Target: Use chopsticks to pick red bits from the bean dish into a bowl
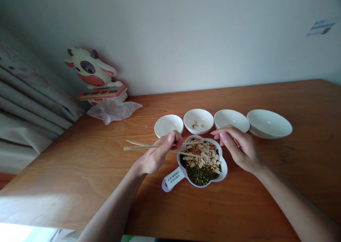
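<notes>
Left hand: the left hand (pixel 157 156) grips the wooden chopsticks (pixel 144 146) firmly between thumb and fingers, just above the near rim of the dish.

Right hand: the right hand (pixel 238 149) is released, its fingers loosely curved and holding nothing visible. Its fingertips (pixel 224 136) are beside the dish's far rim, close to the third bowl; whether they touch the rim is hard to tell.

Chopsticks: they lie nearly level, their tips reaching over the mixed seeds. Whether they pinch a seed is too small to tell.

Dish: the white, lilac-edged, flower-shaped dish (pixel 202 162) sits on the table, in front of the bowls. Its short handle points toward the person's left and carries a white printed label (pixel 174 178).

Contents: mung beans (pixel 199 175) fill the near lobe; pale split seeds (pixel 206 156) lie heaped with yellowish and reddish beans, and dark beans show at the left edge.

Bowls: four white bowls stand in a row beyond the dish. The second bowl (pixel 198 121) holds a few beans (pixel 196 124); the third bowl (pixel 231 119) is between it and the widest bowl (pixel 269 124), while the first bowl (pixel 168 125) is behind the left hand.

Table: the wood-grain table (pixel 80 171) holds everything.

Beyond: a cartoon cow figure (pixel 90 71) stands at the corner, behind a crumpled plastic bag (pixel 113 111), beside a grey curtain (pixel 26 92).
</notes>
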Demonstrator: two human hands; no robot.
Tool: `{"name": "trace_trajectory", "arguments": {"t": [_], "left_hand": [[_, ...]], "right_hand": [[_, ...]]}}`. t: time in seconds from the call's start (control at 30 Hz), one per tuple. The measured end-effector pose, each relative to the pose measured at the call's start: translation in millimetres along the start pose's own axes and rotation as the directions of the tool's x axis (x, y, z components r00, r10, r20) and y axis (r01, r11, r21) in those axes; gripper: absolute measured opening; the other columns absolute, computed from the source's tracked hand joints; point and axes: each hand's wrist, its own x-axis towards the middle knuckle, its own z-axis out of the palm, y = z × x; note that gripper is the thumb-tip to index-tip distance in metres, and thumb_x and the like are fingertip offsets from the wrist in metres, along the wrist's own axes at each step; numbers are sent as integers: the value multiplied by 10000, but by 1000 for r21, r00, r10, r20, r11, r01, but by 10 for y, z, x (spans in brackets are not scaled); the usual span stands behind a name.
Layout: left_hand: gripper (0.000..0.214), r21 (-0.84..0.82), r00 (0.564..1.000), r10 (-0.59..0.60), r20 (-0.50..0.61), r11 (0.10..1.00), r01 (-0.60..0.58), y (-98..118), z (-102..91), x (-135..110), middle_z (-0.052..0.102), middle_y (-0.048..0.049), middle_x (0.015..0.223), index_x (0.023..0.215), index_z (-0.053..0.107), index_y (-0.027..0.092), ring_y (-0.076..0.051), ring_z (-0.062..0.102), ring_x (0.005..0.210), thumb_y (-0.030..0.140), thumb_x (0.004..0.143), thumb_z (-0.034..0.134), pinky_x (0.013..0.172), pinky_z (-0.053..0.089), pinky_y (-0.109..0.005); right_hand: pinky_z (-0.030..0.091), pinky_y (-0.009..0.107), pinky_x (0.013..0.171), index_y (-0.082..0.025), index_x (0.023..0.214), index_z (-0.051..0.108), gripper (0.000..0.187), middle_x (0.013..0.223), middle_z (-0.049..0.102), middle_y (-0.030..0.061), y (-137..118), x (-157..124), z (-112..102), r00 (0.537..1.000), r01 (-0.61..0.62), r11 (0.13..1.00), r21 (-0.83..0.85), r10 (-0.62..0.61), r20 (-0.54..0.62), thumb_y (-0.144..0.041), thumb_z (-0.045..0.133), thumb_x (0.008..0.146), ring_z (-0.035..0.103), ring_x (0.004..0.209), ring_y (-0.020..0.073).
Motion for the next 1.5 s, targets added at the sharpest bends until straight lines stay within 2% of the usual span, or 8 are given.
{"name": "trace_trajectory", "arguments": {"t": [0.27, 0.5, 0.6, 0.73, 0.83, 1.07, 1.2, 1.5], "left_hand": [[606, 56, 998, 61, 1, 997, -60, -4, 2, -2, 554, -16, 944, 914, 526, 232, -202, 462, 873, 760, 1159, 356, 880, 449, -334], [617, 47, 999, 32, -21, 998, -31, 2, -5, -13, 565, -22, 959, 920, 549, 235, -205, 453, 867, 789, 1137, 382, 860, 445, -334], [663, 24, 999, 36, -34, 999, -36, -5, 4, -9, 548, -23, 898, 863, 555, 225, -208, 463, 849, 806, 1129, 377, 809, 431, -332], [743, -24, 998, 51, -48, 998, -53, -49, -1, -5, 485, -15, 735, 743, 535, 223, -201, 419, 724, 779, 1157, 265, 710, 371, -351], [762, -28, 996, 72, -58, 997, -73, -78, -20, -10, 441, -12, 684, 695, 516, 229, -202, 403, 691, 750, 1172, 230, 698, 345, -370], [650, -8, 988, 130, -81, 991, -131, -60, -11, -19, 535, -23, 910, 894, 562, 230, -211, 467, 853, 768, 1160, 314, 832, 414, -353], [568, -5, 990, 119, -68, 993, -120, -84, -2, -30, 546, -32, 1008, 984, 553, 239, -217, 472, 912, 760, 1147, 399, 874, 435, -349], [539, 19, 988, 141, -64, 990, -140, -66, -25, -25, 513, -20, 945, 942, 554, 239, -209, 440, 861, 721, 1154, 434, 832, 437, -349]], "right_hand": [[614, 373, 785, -303, 1216, 786, 248, 1063, 787, 61, -6, 2, 6, 1000, -7, 1000, -6, 7, 4, -395, 557, 1191, 728, 859, 214], [624, 368, 801, -298, 1193, 793, 247, 1029, 789, 55, -19, 8, 4, 1000, 6, 1000, -9, -6, 10, -394, 565, 1187, 731, 843, 210], [621, 369, 797, -298, 1171, 798, 252, 1009, 787, 53, -23, 12, 2, 1000, 8, 1000, -13, -8, 14, -397, 567, 1186, 727, 842, 212], [602, 354, 762, -304, 1213, 799, 241, 1003, 775, 48, -23, 9, 1, 1000, 5, 1000, 1, -5, 24, -377, 572, 1188, 705, 828, 201], [591, 351, 739, -301, 1220, 796, 238, 993, 769, 48, -21, 4, 0, 999, 3, 1000, 4, -3, 34, -374, 572, 1188, 695, 822, 202], [579, 345, 769, -294, 1181, 782, 219, 1000, 767, 37, -23, 2, 13, 999, -9, 1000, 10, 9, 39, -357, 573, 1189, 689, 826, 189], [570, 337, 741, -292, 1177, 778, 217, 1014, 774, 40, -34, 2, 14, 999, -4, 1000, 13, 4, 40, -356, 571, 1190, 688, 815, 187], [567, 318, 750, -298, 1193, 786, 209, 1008, 778, 26, -9, -5, 6, 998, -6, 1000, 19, 5, 57, -340, 581, 1187, 696, 826, 177]]}}
